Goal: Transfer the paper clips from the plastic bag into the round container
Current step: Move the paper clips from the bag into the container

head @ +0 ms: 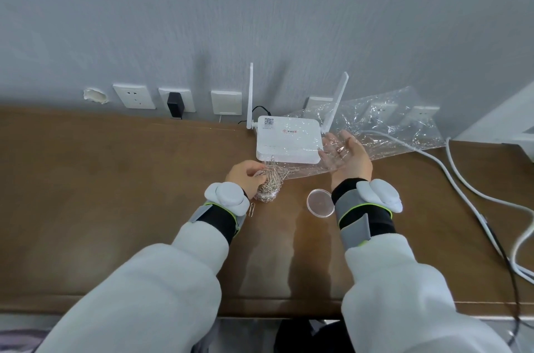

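Observation:
A small clear round container (267, 197), packed with silver paper clips, stands on the brown table. Just above it my left hand (245, 175) grips a tangled bunch of paper clips (276, 172) at the mouth of the clear plastic bag (384, 127). The bag stretches up and to the right, over the router. My right hand (348, 159) is palm up with its fingers spread, and the bag's film lies across the palm. The container's round clear lid (320, 203) lies flat by my right wrist. One loose paper clip (252, 210) lies beside my left wrist.
A white router (289, 140) with two antennas stands right behind the hands, against the grey wall. White and black cables (474, 193) trail over the table's right side. Wall sockets (134, 96) line the back edge. A white device (520, 136) sits at the far right.

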`<control>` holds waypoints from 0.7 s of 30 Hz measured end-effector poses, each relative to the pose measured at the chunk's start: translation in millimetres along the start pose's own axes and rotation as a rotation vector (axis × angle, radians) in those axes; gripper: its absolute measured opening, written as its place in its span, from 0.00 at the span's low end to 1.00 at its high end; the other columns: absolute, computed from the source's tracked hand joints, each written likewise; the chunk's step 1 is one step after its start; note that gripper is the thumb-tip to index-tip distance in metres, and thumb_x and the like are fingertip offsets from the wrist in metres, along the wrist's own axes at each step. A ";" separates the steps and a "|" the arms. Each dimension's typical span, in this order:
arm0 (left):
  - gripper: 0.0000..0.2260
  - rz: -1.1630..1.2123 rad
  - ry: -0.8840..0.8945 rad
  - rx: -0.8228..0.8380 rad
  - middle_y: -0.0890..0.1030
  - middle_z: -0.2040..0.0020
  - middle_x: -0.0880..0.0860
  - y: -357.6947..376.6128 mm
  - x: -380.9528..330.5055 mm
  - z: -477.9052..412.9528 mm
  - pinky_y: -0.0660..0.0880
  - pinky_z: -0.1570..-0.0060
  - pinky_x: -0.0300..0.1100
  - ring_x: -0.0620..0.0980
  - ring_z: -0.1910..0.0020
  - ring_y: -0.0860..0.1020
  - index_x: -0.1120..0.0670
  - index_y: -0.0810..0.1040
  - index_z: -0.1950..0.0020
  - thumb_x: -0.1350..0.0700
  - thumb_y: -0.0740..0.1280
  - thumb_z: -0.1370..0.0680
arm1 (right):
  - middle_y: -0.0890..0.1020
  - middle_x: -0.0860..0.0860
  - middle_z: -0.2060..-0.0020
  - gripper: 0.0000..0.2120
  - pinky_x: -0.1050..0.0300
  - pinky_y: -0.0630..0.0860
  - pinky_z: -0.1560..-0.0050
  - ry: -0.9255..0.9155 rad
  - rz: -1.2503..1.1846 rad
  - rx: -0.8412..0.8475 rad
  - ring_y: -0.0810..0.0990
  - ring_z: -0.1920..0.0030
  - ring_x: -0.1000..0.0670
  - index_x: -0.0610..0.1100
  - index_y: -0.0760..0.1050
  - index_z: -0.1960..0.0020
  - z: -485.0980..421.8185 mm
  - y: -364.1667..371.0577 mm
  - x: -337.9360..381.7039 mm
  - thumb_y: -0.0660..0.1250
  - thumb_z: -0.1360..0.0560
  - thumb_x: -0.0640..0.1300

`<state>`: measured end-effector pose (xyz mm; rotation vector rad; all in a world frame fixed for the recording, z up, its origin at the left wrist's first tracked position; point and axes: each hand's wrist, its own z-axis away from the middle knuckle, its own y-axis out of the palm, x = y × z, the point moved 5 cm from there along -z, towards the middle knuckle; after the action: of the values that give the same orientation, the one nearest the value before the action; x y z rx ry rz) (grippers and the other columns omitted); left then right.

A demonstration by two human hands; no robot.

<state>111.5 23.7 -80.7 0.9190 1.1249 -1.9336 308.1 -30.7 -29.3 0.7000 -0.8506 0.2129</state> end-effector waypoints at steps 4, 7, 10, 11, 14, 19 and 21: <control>0.15 -0.016 -0.056 -0.020 0.81 0.44 0.57 -1.7 1.3 -1.5 0.72 0.53 0.40 0.52 0.59 0.76 0.53 0.78 0.42 0.64 0.64 0.26 | 0.85 0.47 0.68 0.10 0.58 0.81 0.65 -0.006 -0.012 0.000 0.84 0.64 0.48 0.43 0.77 0.54 0.3 -0.6 0.4 0.57 0.21 0.39; 0.15 0.007 -0.086 -0.025 0.80 0.44 0.55 -1.9 0.2 -0.9 0.70 0.53 0.38 0.50 0.56 0.76 0.53 0.79 0.43 0.64 0.63 0.26 | 0.85 0.48 0.68 0.10 0.57 0.82 0.63 -0.018 -0.018 0.004 0.84 0.64 0.49 0.43 0.77 0.54 0.1 -0.8 0.5 0.57 0.21 0.39; 0.14 0.063 -0.108 -0.029 0.81 0.45 0.53 -2.1 -2.1 0.7 0.69 0.52 0.37 0.49 0.54 0.75 0.53 0.80 0.46 0.64 0.63 0.27 | 0.85 0.47 0.68 0.10 0.55 0.82 0.62 -0.014 -0.021 0.003 0.85 0.64 0.48 0.42 0.77 0.54 -0.8 -0.4 0.0 0.57 0.21 0.39; 0.13 0.077 -0.107 -0.034 0.81 0.46 0.53 -2.9 -3.2 1.3 0.68 0.52 0.36 0.48 0.53 0.75 0.54 0.80 0.46 0.65 0.63 0.27 | 0.85 0.47 0.68 0.10 0.55 0.82 0.61 -0.014 -0.019 -0.003 0.84 0.64 0.48 0.42 0.77 0.54 -1.1 -0.7 -0.1 0.58 0.21 0.39; 0.13 0.078 -0.101 -0.053 0.82 0.47 0.52 -10.4 -5.7 1.2 0.70 0.50 0.36 0.48 0.52 0.77 0.55 0.82 0.47 0.65 0.64 0.27 | 0.85 0.48 0.70 0.09 0.55 0.82 0.61 -0.017 -0.019 -0.016 0.84 0.65 0.48 0.43 0.77 0.55 -2.6 -1.3 -0.6 0.58 0.22 0.38; 0.09 0.078 -0.157 -0.113 0.84 0.51 0.57 -24.0 -2.5 -3.0 0.78 0.43 0.48 0.56 0.49 0.81 0.56 0.85 0.53 0.64 0.67 0.28 | 0.85 0.47 0.70 0.09 0.57 0.82 0.66 -0.012 -0.036 -0.017 0.85 0.67 0.48 0.42 0.77 0.55 -4.5 -2.8 -1.7 0.58 0.22 0.38; 0.05 0.061 -0.136 -0.129 0.85 0.53 0.56 -25.0 -1.3 -1.5 0.78 0.44 0.47 0.55 0.52 0.82 0.56 0.85 0.55 0.61 0.70 0.28 | 0.85 0.47 0.69 0.09 0.56 0.82 0.65 -0.006 -0.039 -0.019 0.85 0.67 0.48 0.43 0.77 0.55 -5.3 -3.0 -1.7 0.59 0.22 0.38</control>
<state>91.5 34.7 -70.2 0.7328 1.1146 -1.8231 311.6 -29.3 -34.4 0.6988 -0.8436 0.1676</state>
